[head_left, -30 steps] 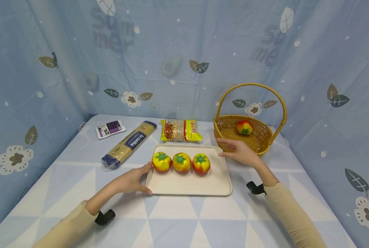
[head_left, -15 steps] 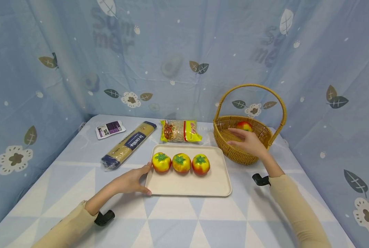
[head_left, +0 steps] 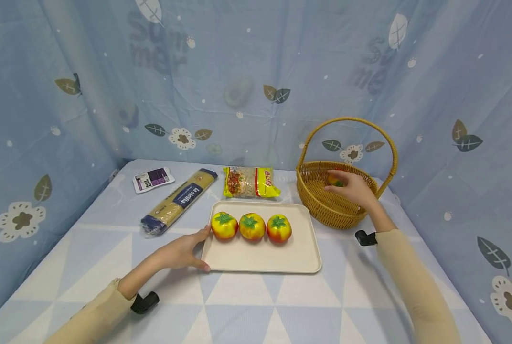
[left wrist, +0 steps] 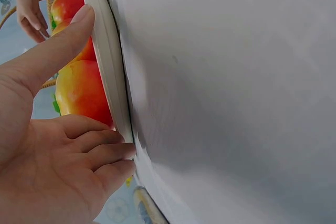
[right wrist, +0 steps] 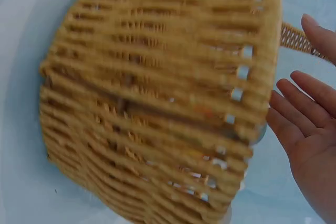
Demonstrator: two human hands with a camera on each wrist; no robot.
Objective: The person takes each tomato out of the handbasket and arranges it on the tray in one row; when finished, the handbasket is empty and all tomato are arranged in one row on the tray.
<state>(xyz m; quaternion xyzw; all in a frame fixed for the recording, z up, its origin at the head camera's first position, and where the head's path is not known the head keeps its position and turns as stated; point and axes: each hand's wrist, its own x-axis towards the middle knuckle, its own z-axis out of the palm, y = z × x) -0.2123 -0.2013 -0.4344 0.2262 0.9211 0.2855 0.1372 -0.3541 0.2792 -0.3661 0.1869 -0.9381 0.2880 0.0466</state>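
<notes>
My left hand rests against the left edge of a cream tray, its thumb at the near corner. In the left wrist view the fingers and thumb of that hand are extended along the rim. Three red-and-yellow fruits with green leafy tops, like persimmons or tomatoes, sit in a row on the tray. My right hand reaches over a wicker basket, fingers and thumb apart. Just beyond them lies another such fruit, partly hidden by the hand. Contact with it cannot be made out.
Behind the tray lies a yellow-ended food packet. A long spaghetti packet and a small purple-and-white pouch are on the left. The basket's tall handle arches above its bowl. A blue patterned curtain surrounds the table.
From beside the tray's far right corner, my right hand has moved right and away, over the basket, and now covers part of the fruit inside. My left hand and the tray have stayed put.
</notes>
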